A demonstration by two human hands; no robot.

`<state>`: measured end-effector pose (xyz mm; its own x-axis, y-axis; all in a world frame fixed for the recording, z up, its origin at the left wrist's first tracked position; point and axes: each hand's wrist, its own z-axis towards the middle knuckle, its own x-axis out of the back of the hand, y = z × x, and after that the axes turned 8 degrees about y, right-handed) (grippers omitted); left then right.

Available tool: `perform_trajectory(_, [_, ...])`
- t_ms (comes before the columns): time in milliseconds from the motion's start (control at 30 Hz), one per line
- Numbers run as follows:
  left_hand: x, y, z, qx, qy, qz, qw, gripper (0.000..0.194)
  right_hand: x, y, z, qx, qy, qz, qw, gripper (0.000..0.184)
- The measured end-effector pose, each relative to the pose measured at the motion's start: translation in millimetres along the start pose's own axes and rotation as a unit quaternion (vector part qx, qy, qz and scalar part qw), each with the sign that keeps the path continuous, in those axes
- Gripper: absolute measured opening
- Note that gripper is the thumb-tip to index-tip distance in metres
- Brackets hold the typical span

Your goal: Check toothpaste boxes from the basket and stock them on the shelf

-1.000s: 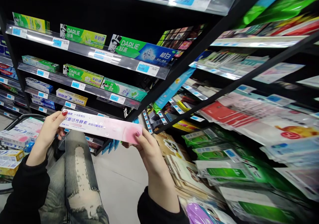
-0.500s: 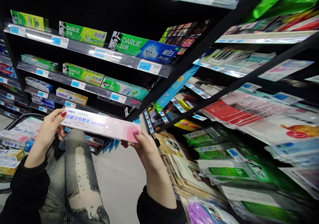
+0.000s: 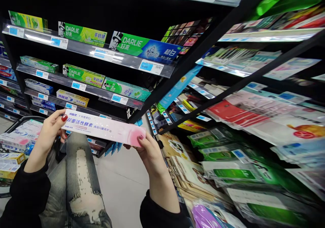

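Observation:
A long white and pink toothpaste box (image 3: 101,128) is stretched between my two hands, above my knee, its printed face turned up toward me. My left hand (image 3: 52,130) pinches the white end, thumb on top and fingers curled beneath. At the pink end my right hand (image 3: 149,150) grips it, thumb pressed on the face and the other fingers mostly hidden underneath. The box tilts slightly, its right end lower in the view.
Black shelves ahead carry toothpaste boxes, among them a green and blue one (image 3: 146,48) and a yellow one (image 3: 72,97). A basket (image 3: 19,121) piled with boxes stands at my left. Racks of packaged goods (image 3: 228,172) line the right side, beside the grey floor (image 3: 122,184).
Both hands keep their hold on the toothpaste box. It has tipped a little back and forth, and glare on its print has shifted. The camera view has moved slightly.

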<state>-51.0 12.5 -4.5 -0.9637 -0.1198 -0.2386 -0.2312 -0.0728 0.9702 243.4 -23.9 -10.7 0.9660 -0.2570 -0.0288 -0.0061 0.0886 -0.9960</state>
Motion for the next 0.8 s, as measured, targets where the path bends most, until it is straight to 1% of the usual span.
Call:
perform_trajectory(200, [-0.5,1.1,-1.1,-0.007,-0.007,-0.006,1.0,0.062,4.5,1.4,-1.3,0.032,0.009,-0.038,0.999,0.054])
perform_trajectory(267, [1.1,1.5,-1.0,-0.011,-0.02,-0.013,1.0,0.06,6.4,1.5,-2.0,0.055,0.013,-0.058,0.997,0.052])
perform_trajectory(333, [3.9,1.1,0.2,-0.011,-0.048,-0.027,0.998,0.063,7.7,0.8,-2.8,0.069,0.025,-0.061,0.995,0.049])
perform_trajectory(367, [5.6,0.4,1.3,-0.009,-0.066,-0.033,0.997,0.067,7.9,-0.1,-3.3,0.067,0.032,-0.052,0.996,0.048])
perform_trajectory(433, [8.7,-2.0,3.9,-0.002,-0.098,-0.035,0.995,0.077,7.3,-3.5,-4.6,0.042,0.039,-0.017,0.998,0.048])
perform_trajectory(500, [10.4,-4.8,6.3,0.006,-0.112,-0.03,0.993,0.078,6.0,-8.6,-6.0,0.009,0.032,0.01,0.999,0.045])
perform_trajectory(567, [10.0,-6.7,7.4,0.013,-0.109,-0.023,0.994,0.072,5.3,-14.0,-7.5,-0.013,0.014,0.016,1.0,0.044])
perform_trajectory(700, [5.6,-6.5,6.2,0.024,-0.073,-0.006,0.997,0.06,8.5,-20.0,-10.7,-0.042,-0.029,0.026,0.998,0.06])
perform_trajectory(733, [4.7,-6.5,6.0,0.023,-0.06,-0.003,0.998,0.058,9.6,-20.5,-11.6,-0.05,-0.035,0.031,0.998,0.062])
perform_trajectory(800, [3.9,-7.4,6.6,0.011,-0.035,0.006,0.999,0.052,10.5,-21.3,-13.8,-0.06,-0.039,0.036,0.997,0.059])
